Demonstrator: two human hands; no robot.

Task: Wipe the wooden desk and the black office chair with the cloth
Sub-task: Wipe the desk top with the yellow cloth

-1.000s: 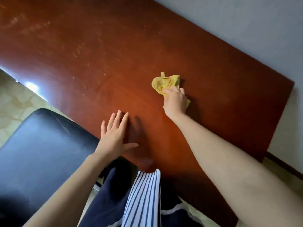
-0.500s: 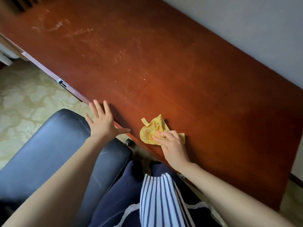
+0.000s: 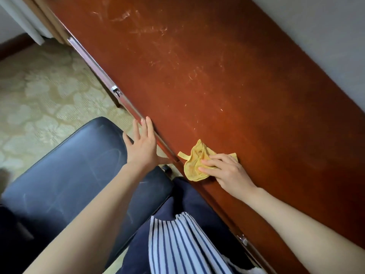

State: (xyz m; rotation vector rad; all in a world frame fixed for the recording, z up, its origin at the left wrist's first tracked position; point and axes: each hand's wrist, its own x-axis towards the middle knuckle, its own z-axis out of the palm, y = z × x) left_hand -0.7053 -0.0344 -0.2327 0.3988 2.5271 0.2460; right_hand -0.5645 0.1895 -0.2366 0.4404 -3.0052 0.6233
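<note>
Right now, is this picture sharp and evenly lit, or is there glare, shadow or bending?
Head view: fairly sharp; the desk glows orange mid-top and darkens toward the lower right; pale streaks catch light at the far end; the black chair shows a soft sheen; the frame is tilted, so the desk runs diagonally.

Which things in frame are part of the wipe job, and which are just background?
Job:
- yellow cloth
- right hand, pressing the cloth onto the desk
- wooden desk
- black chair
- left hand, fingers straight, at the desk's front edge

Just there:
- patterned carpet
- grey wall
- striped garment
</note>
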